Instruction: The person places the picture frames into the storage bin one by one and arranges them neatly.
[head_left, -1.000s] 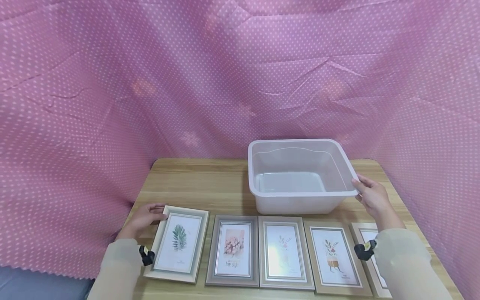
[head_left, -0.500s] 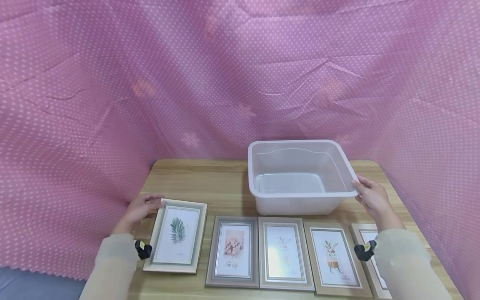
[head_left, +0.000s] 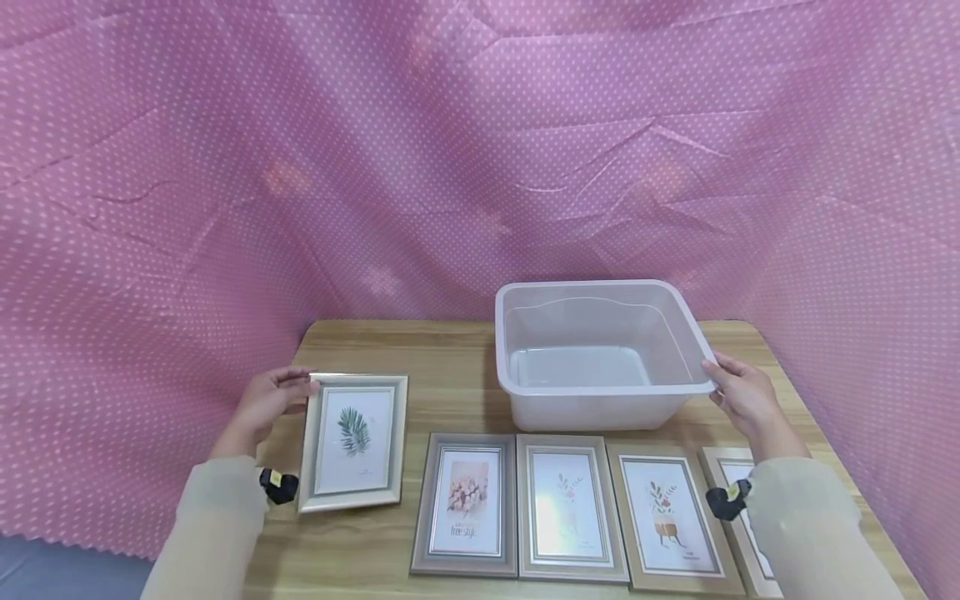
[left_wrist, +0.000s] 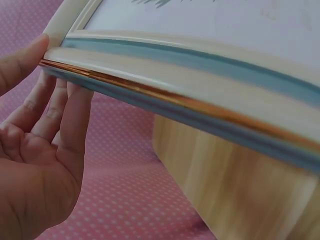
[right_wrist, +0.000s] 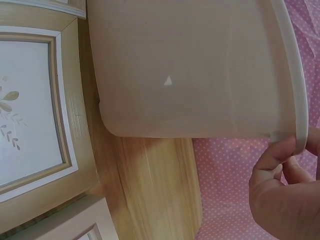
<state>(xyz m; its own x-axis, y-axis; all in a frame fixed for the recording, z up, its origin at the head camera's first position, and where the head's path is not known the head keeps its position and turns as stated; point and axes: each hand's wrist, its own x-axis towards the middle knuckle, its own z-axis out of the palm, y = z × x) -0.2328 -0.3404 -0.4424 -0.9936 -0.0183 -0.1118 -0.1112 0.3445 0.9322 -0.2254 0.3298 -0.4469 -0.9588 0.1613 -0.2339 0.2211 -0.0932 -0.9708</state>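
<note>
**L hand (head_left: 266, 402) w/ leaf frame (head_left: 354, 442), R hand (head_left: 746, 400) on bin (head_left: 609, 389)**

Nearest, on table (head_left: 450, 358), L to R: blossom frame (head_left: 465, 504) reading "free style" (line above too small), glare-struck frame (head_left: 570, 504), vase frame (head_left: 670, 517) w/ illegible caption, part-hidden frame (head_left: 738, 472) behind R sleeve (head_left: 817, 508). Bit farther, left of row: leaf frame, L edge up off table, gripped at far-L corner, thumb on top, fingers under; tiny caption unreadable. Beyond row: bin, nr-R rim corner pinched in R hand. At back: pink dotted curtain (head_left: 480, 167).
</note>
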